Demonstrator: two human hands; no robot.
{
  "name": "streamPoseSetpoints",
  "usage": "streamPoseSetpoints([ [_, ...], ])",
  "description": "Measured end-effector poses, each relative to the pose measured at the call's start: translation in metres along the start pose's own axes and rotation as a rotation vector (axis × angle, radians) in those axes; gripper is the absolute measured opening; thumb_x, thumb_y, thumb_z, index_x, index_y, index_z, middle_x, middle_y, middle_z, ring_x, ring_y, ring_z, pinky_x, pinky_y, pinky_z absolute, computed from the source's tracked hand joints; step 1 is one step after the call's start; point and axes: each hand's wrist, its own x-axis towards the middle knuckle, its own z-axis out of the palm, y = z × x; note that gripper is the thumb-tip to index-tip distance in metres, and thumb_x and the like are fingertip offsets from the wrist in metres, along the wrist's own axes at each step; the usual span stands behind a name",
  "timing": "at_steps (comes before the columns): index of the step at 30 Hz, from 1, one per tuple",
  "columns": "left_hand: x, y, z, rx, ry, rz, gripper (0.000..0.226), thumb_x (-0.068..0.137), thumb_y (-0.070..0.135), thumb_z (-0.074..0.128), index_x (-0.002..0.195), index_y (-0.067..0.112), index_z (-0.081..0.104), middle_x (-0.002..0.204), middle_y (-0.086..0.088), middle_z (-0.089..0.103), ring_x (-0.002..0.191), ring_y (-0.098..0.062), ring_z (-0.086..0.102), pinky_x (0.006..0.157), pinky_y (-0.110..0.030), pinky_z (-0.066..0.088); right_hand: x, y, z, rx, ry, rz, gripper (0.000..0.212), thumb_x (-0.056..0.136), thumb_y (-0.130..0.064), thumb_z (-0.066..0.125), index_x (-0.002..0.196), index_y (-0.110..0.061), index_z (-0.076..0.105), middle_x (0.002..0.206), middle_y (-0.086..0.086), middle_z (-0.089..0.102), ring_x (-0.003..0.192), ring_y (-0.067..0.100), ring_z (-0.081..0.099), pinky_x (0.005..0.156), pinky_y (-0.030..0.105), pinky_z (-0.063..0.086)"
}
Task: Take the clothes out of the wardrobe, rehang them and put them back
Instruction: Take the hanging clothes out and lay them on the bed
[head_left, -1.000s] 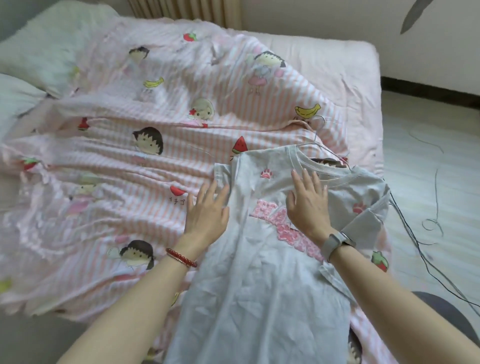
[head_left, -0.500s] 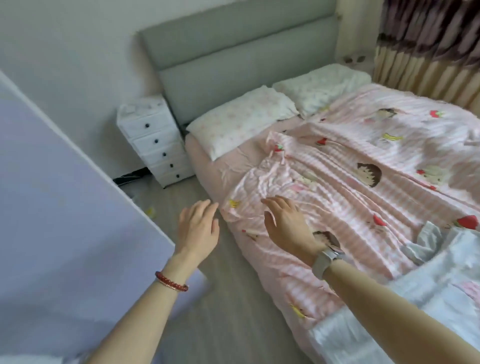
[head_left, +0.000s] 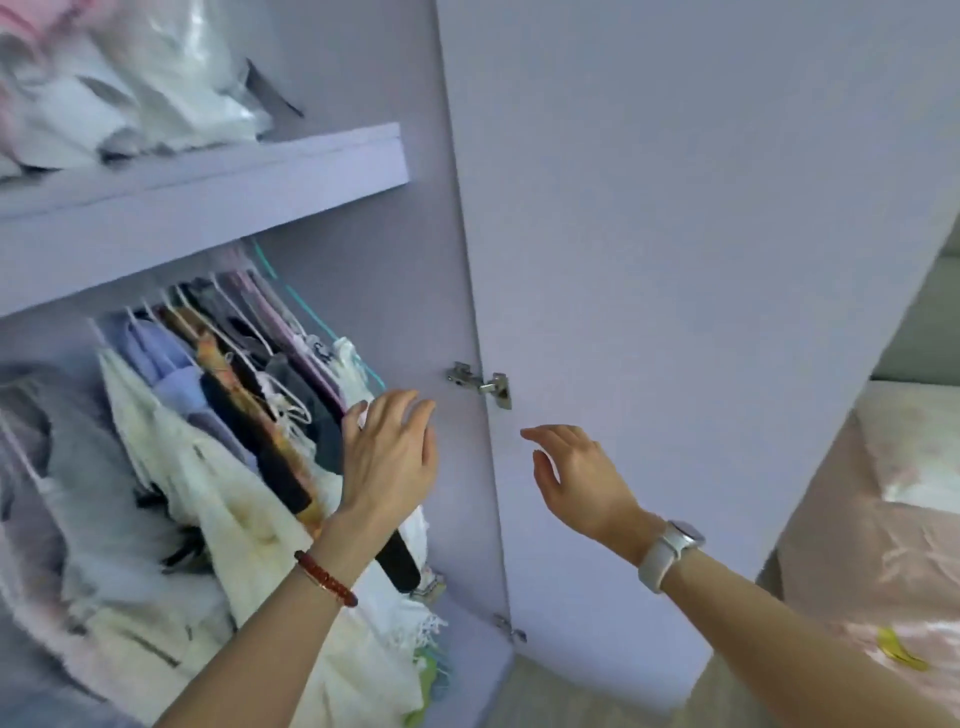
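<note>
Clothes (head_left: 249, 441) hang packed on hangers under the shelf (head_left: 208, 176), slanting toward the wardrobe's right wall, so the last garments sit nearest you for picking. Your left hand (head_left: 387, 457) is spread and holding nothing, its fingertips at the white garment (head_left: 350, 364) on the row's right end (contact is hard to tell through the blur). Your right hand (head_left: 576, 478) hangs relaxed and empty in front of the open door (head_left: 675, 260), just below the hinge (head_left: 480, 384), clear of the clothes.
</note>
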Motion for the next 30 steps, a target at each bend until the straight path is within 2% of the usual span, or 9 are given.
streamPoseSetpoints([
  [7, 0.041, -0.093, 0.003, 0.16, -0.06, -0.236, 0.038, 0.089, 0.021, 0.051, 0.126, 0.015, 0.055, 0.132, -0.005, 0.052, 0.127, -0.024, 0.041, 0.103, -0.047, 0.026, 0.126, -0.048, 0.053, 0.143, -0.06, -0.155, 0.033, 0.094, -0.015, 0.042, 0.124, -0.011, 0.054, 0.123, 0.009, 0.058, 0.117, 0.025, 0.051, 0.098, 0.033, 0.038],
  [11, 0.063, -0.137, 0.025, 0.176, -0.226, -0.341, 0.047, 0.095, 0.035, 0.037, 0.141, 0.027, 0.033, 0.151, 0.005, 0.026, 0.141, -0.015, 0.015, 0.11, -0.046, 0.012, 0.191, -0.069, 0.083, 0.247, -0.137, -0.161, 0.033, 0.095, -0.02, 0.04, 0.123, -0.01, 0.054, 0.124, 0.011, 0.058, 0.117, 0.028, 0.051, 0.098, 0.036, 0.04],
  [13, 0.071, -0.152, 0.036, 0.142, -0.313, -0.401, 0.05, 0.096, 0.043, 0.032, 0.144, 0.034, 0.023, 0.155, 0.01, 0.013, 0.142, -0.016, 0.004, 0.112, -0.049, 0.006, 0.216, -0.08, 0.096, 0.296, -0.194, -0.155, 0.035, 0.095, -0.026, 0.041, 0.124, -0.01, 0.052, 0.126, 0.009, 0.057, 0.117, 0.027, 0.05, 0.098, 0.032, 0.038],
  [15, 0.071, -0.157, 0.046, 0.162, -0.343, -0.397, 0.05, 0.095, 0.046, 0.03, 0.143, 0.039, 0.021, 0.156, 0.012, 0.006, 0.143, -0.017, 0.0, 0.113, -0.05, 0.002, 0.233, -0.088, 0.108, 0.325, -0.242, -0.177, 0.036, 0.094, -0.027, 0.044, 0.124, -0.01, 0.052, 0.123, 0.011, 0.058, 0.113, 0.028, 0.053, 0.094, 0.03, 0.039],
  [19, 0.065, -0.157, 0.055, 0.258, -0.245, -0.355, 0.047, 0.093, 0.046, 0.033, 0.14, 0.039, 0.033, 0.156, 0.011, 0.01, 0.143, -0.017, 0.007, 0.112, -0.047, 0.008, 0.251, -0.088, 0.124, 0.312, -0.239, -0.167, 0.025, 0.09, -0.012, 0.045, 0.11, -0.005, 0.057, 0.109, 0.019, 0.062, 0.099, 0.038, 0.057, 0.08, 0.034, 0.042],
  [21, 0.061, -0.16, 0.055, 0.266, -0.234, -0.353, 0.047, 0.093, 0.045, 0.032, 0.14, 0.038, 0.034, 0.156, 0.011, 0.01, 0.143, -0.017, 0.008, 0.111, -0.046, 0.012, 0.257, -0.084, 0.126, 0.297, -0.223, -0.105, 0.029, 0.088, -0.008, 0.043, 0.115, -0.004, 0.053, 0.106, 0.022, 0.063, 0.098, 0.04, 0.057, 0.078, 0.034, 0.042],
  [23, 0.057, -0.161, 0.055, 0.273, -0.23, -0.352, 0.047, 0.093, 0.044, 0.032, 0.14, 0.037, 0.034, 0.156, 0.01, 0.011, 0.143, -0.016, 0.009, 0.11, -0.045, 0.016, 0.262, -0.083, 0.124, 0.284, -0.213, -0.043, 0.03, 0.089, -0.012, 0.042, 0.118, -0.008, 0.052, 0.104, 0.021, 0.063, 0.099, 0.039, 0.056, 0.081, 0.035, 0.043],
  [26, 0.055, -0.159, 0.053, 0.269, -0.227, -0.351, 0.047, 0.094, 0.042, 0.032, 0.14, 0.035, 0.035, 0.156, 0.009, 0.012, 0.143, -0.016, 0.009, 0.108, -0.043, 0.02, 0.266, -0.086, 0.12, 0.254, -0.181, -0.043, 0.025, 0.094, -0.02, 0.04, 0.108, -0.007, 0.056, 0.102, 0.022, 0.063, 0.097, 0.041, 0.055, 0.079, 0.039, 0.044],
  [30, 0.053, -0.161, 0.05, 0.262, -0.24, -0.367, 0.047, 0.095, 0.041, 0.03, 0.141, 0.034, 0.033, 0.156, 0.009, 0.009, 0.143, -0.015, 0.006, 0.108, -0.042, 0.02, 0.264, -0.085, 0.109, 0.279, -0.032, 0.0, 0.027, 0.095, -0.018, 0.036, 0.103, -0.004, 0.058, 0.089, 0.022, 0.063, 0.086, 0.042, 0.055, 0.07, 0.039, 0.042],
])
